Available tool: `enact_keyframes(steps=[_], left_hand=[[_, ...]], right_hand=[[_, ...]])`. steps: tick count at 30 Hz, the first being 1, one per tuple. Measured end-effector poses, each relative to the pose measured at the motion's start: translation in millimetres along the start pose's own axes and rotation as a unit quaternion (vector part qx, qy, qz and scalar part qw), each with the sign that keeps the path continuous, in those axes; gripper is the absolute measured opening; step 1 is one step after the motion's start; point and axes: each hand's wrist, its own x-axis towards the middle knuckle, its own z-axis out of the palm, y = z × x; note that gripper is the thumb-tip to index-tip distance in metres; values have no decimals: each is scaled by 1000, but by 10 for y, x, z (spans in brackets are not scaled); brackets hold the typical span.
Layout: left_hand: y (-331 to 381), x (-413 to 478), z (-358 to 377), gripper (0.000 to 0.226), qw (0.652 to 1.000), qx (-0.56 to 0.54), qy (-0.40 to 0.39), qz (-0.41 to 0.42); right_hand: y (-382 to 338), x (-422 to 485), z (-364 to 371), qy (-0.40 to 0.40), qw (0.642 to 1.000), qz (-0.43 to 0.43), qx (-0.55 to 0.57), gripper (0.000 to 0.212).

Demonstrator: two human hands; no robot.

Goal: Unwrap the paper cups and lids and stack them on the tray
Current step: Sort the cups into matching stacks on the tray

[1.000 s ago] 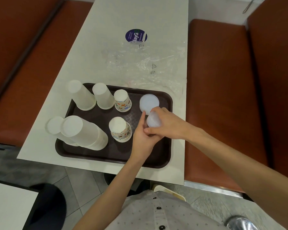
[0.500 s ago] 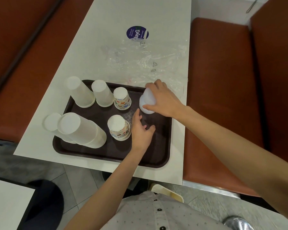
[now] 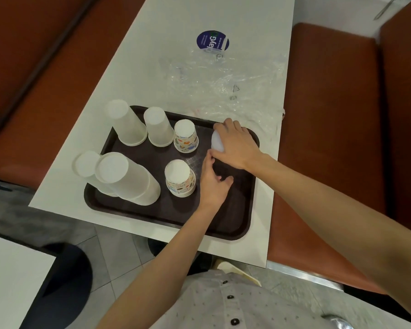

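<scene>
At centre frame, a dark brown tray point(image 3: 171, 210) sits on the white table point(image 3: 152, 55). Right hand point(image 3: 237, 146) curls over a stack of white lids point(image 3: 217, 142) at the tray's upper right corner, gripping it. Left hand point(image 3: 212, 184) lies just below, fingers loosely spread, forefinger at the stack's lower edge, holding nothing. Two patterned paper cups point(image 3: 180, 178) stand inverted left of the hands. Plain white cup stacks point(image 3: 126, 178) occupy the tray's left half. Crumpled clear wrap point(image 3: 223, 86) lies on the table above the tray.

the tray point(image 3: 171, 210) is dark brown plastic with a fine cross-hatched texture. the printed cups point(image 3: 180, 179) look like matt paper, the wrapper point(image 3: 223, 84) thin, glossy, crinkled clear film on a smooth white table point(image 3: 176, 24).
</scene>
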Motion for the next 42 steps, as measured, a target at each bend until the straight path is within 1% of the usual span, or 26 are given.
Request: enact_keyframes(steps=[3,11,16,20,24,27,30,32,34,37,39,41,42], left_hand=[[-13,7,-11,92,1000,-15,-14,-15],[6,0,-33,89,999,-33,-29,-10],[29,35,-29,91,999,-40,-28,-5],[0,-2,-45,89,999,-38,-36,10],[-17,-50,-56,87,999,-40,-35,10],[-4,-109,-52,85,998,-44,-38,5],[-9,-258,-85,83,998,-24,-51,6],[-25,-418,-147,78,997,11,-61,41],[-40,-592,-263,71,993,31,-68,94],[-88,-795,-517,52,986,25,-58,156],[-132,-895,-692,40,984,38,-40,169],[-201,-962,-847,31,986,57,-23,157],[-240,-986,-917,28,987,65,-14,147]], right_hand=[[-3,7,10,8,1000,-2,-22,70],[128,-32,-41,-10,999,-15,-33,76],[120,-39,-54,-19,997,-20,-75,77],[178,-42,-101,-23,997,-23,-65,85],[239,-97,-170,-23,999,-31,-30,89],[266,-198,-252,-23,999,-34,15,86],[286,-395,-360,19,996,-32,84,78],[279,-564,-423,61,988,-22,142,69],[227,-737,-441,90,978,-14,188,58],[77,-973,-351,96,962,10,255,45],[-54,-1086,-233,91,952,10,292,38],[-200,-1151,-79,76,946,3,315,35],[-281,-1170,6,64,942,5,331,36]])
